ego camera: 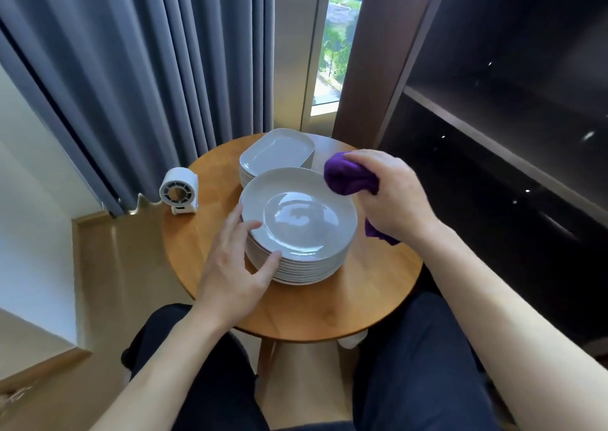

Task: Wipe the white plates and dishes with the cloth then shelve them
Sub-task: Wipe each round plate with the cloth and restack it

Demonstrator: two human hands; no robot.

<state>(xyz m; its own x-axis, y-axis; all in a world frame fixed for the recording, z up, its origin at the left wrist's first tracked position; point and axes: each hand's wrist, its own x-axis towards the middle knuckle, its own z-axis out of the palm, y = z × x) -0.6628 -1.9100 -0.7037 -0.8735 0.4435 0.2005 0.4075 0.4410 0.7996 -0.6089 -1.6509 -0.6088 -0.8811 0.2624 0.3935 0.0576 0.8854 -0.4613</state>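
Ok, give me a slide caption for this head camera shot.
Left hand touches the stack of round plates, right hand gripping a purple cloth beside it.

Single view, taken from the head, aimed forward and steeply down. A wide-angle lens is used, so edges are bent: the curtain [131, 68] at far left and the shelf unit [493, 117] at far right are seen leaning outward. The round desk [378, 299] is framed at centre, close, viewed from above its near side. The left forearm [148, 364] and right forearm [510, 315] are seen entering from the near corners. The lap [411, 364] is caught along the near edge. A window strip [332, 52] is seen far, top centre.
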